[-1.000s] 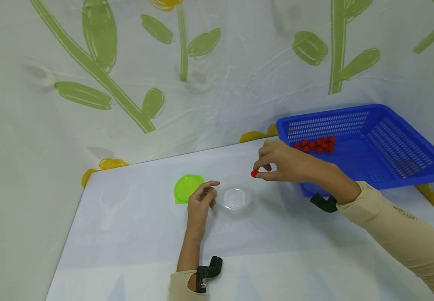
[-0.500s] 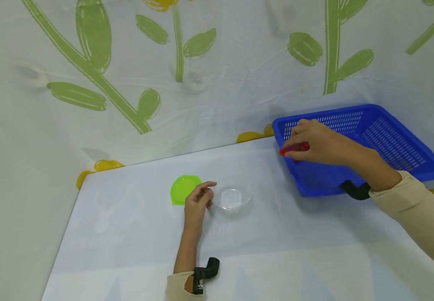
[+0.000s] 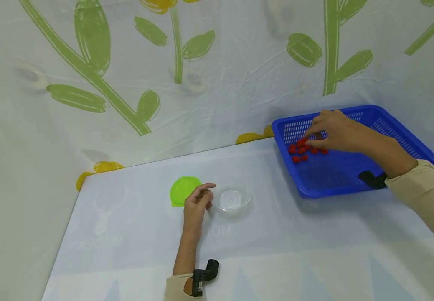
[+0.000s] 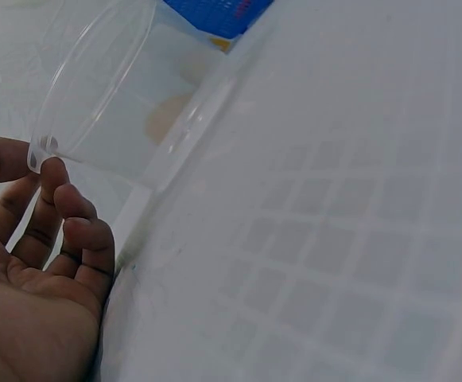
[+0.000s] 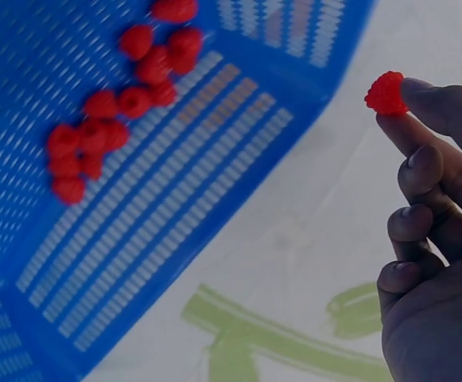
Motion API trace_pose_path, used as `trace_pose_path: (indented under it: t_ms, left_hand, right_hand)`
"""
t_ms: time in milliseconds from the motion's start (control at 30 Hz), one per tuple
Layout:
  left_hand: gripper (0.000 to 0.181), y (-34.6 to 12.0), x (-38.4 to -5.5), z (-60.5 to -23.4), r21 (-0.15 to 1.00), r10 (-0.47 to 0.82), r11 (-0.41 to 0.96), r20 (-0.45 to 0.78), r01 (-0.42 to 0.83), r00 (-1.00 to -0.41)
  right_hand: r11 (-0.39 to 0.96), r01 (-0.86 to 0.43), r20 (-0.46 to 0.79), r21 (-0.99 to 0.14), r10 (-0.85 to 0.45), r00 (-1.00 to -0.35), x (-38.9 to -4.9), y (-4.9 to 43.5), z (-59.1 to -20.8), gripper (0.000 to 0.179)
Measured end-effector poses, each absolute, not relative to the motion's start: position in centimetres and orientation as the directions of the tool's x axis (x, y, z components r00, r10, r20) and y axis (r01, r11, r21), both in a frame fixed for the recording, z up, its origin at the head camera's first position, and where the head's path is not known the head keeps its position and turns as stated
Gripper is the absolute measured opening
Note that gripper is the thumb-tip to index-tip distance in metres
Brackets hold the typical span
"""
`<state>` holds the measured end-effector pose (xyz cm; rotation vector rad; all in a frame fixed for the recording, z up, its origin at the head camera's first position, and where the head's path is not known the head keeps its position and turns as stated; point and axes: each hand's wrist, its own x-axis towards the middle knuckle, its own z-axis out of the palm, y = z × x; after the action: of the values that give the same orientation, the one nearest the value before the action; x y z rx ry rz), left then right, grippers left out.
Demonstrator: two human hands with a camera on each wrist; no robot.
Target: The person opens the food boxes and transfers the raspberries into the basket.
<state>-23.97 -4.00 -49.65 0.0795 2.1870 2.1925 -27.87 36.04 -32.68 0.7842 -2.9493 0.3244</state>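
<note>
My left hand (image 3: 198, 203) pinches the rim tab of a small clear plastic tub (image 3: 229, 200) on the table; the pinch shows closely in the left wrist view. Seen through its sides, the tub holds nothing. Partly behind that hand lies a bright green round lid (image 3: 183, 190). Over the left part of a blue basket (image 3: 314, 193) is my right hand (image 3: 337, 131). In the right wrist view a red raspberry (image 5: 386, 94) sits pinched between its thumb and index finger. Several more raspberries (image 5: 94, 135) lie in the basket along its slotted wall.
The white table (image 3: 134, 234) ends at a wall covering (image 3: 239, 83) printed with green leaves and yellow flowers. At the back right the basket stands against this wall. A black wrist mount (image 3: 206, 274) is strapped to the left forearm.
My right hand has moved right and away from beside the tub to over the basket, still pinching the raspberry. My left hand and the tub have stayed put.
</note>
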Motion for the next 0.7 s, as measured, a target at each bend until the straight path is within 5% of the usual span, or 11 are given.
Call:
trace_pose_path:
  t_ms: [700]
  left_hand:
    - [0.019, -3.8, -23.6, -49.5, 1.000, 0.060, -0.007, -0.002, -0.002, -0.998]
  right_hand:
    - [0.879, -0.456, -0.052, -0.141, -0.467, -0.883, -30.8, 39.1, -35.9, 0.007]
